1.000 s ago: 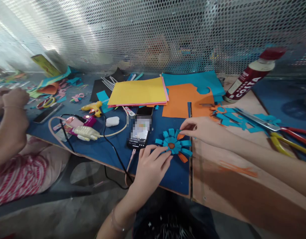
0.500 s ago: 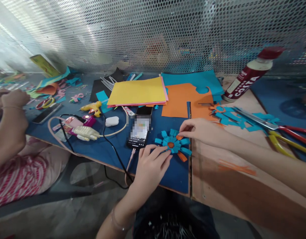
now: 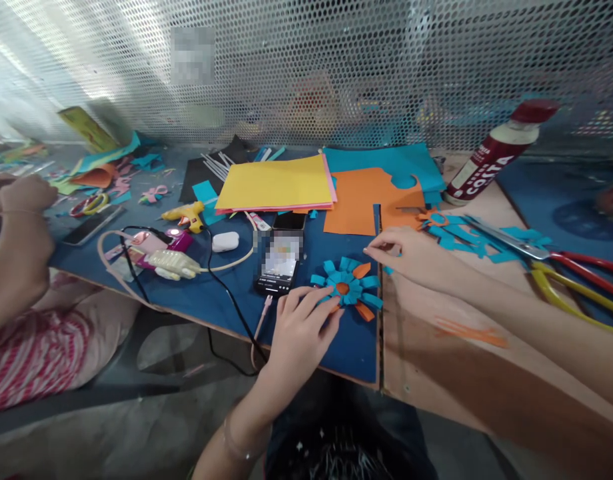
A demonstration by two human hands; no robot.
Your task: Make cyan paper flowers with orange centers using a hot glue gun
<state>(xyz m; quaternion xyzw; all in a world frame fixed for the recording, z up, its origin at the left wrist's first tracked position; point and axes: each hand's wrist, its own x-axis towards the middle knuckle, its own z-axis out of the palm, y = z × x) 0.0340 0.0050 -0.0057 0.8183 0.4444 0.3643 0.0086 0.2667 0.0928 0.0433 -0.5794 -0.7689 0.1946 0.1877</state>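
Observation:
A blue paper flower (image 3: pixel 347 287) with an orange centre and two orange petals lies flat on the dark blue mat (image 3: pixel 236 293). My left hand (image 3: pixel 300 327) rests on the mat with its fingers spread, and the fingertips press the flower's lower left edge. My right hand (image 3: pixel 411 253) hovers just right of the flower, its thumb and fingers pinched together; I cannot make out what they hold. A small blue scrap shows under that hand.
A phone (image 3: pixel 280 263) lies left of the flower, cable attached. Yellow (image 3: pixel 276 183), orange (image 3: pixel 366 200) and blue paper sheets lie behind. Scissors (image 3: pixel 551 257) and blue scraps sit on the right, a bottle (image 3: pixel 491 160) behind them. A glue gun (image 3: pixel 186 215) and another person's arm (image 3: pixel 16 247) are at left.
My right hand has lifted off the upper orange petal and drawn back to the right. My left hand stays on the flower.

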